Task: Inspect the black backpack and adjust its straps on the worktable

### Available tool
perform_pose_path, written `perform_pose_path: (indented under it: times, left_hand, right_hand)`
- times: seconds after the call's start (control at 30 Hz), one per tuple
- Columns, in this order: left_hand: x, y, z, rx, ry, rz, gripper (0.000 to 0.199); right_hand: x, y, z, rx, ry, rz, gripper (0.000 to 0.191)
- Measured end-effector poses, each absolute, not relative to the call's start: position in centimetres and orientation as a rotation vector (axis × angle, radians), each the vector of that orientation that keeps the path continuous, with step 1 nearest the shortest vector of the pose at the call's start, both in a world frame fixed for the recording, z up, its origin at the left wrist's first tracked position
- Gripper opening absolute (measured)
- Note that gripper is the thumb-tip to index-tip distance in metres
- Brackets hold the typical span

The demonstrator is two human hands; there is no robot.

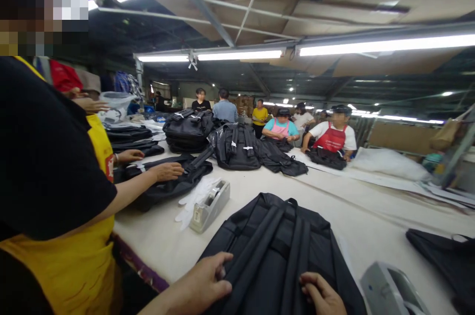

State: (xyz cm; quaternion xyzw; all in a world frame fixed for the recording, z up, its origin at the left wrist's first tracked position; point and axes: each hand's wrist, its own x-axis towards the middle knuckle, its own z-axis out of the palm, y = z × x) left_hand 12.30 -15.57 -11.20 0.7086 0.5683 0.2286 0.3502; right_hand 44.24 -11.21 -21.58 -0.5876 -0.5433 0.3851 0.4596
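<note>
A black backpack point(274, 250) lies strap side up on the pale worktable point(356, 206) right in front of me. My left hand point(202, 280) rests flat on its near left edge, fingers spread over the fabric. At the near edge, my right hand point(321, 295) touches the backpack beside the shoulder straps, fingers curled. Neither hand lifts anything.
A grey tape dispenser point(211, 203) and white gloves point(193, 198) lie left of the backpack. Another dispenser point(393, 290) sits at the near right. A co-worker in a yellow apron point(74, 255) stands close on my left, hand point(166, 171) on a black bag. Stacked backpacks point(233, 146) and several seated workers are farther back.
</note>
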Motion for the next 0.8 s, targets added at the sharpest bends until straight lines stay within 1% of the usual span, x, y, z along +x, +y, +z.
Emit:
perform_pose_path:
  times: [0.13,0.23,0.27,0.4,0.5,0.6,0.7,0.73,0.8]
  left_hand:
    - [12.6,-17.7,-12.3,1.79,1.414,0.52,0.056]
    - [12.3,-18.3,-13.1,1.712,1.402,0.622,0.059]
    - [12.1,-18.2,-13.2,1.68,1.402,0.683,0.057]
    - [10.4,-17.6,-13.0,1.49,1.365,1.049,0.037]
    - [8.2,-17.8,-13.3,1.367,1.488,1.225,0.03]
    - [6.1,-19.5,-13.8,1.429,1.588,1.119,0.024]
    - [5.6,-21.9,-14.3,1.707,1.561,0.894,0.02]
    - [5.8,-22.6,-14.5,1.789,1.578,0.809,0.021]
    - [6.8,-23.7,-15.3,1.874,1.676,0.669,0.031]
  right_hand:
    - [43.5,-11.9,-21.2,-1.443,-1.342,0.888,0.031]
    - [43.1,-12.2,-21.0,-1.456,-1.344,0.809,0.031]
    - [43.0,-12.3,-21.0,-1.464,-1.347,0.796,0.03]
    - [43.2,-12.2,-21.3,-1.513,-1.35,0.808,0.032]
    - [43.5,-12.1,-21.6,-1.549,-1.334,0.828,0.034]
    - [43.6,-12.1,-21.9,-1.567,-1.319,0.833,0.034]
    - [43.5,-12.2,-21.8,-1.569,-1.312,0.832,0.033]
    - [43.5,-12.2,-21.8,-1.565,-1.314,0.828,0.032]
    - [43.4,-12.2,-21.6,-1.561,-1.318,0.821,0.032]
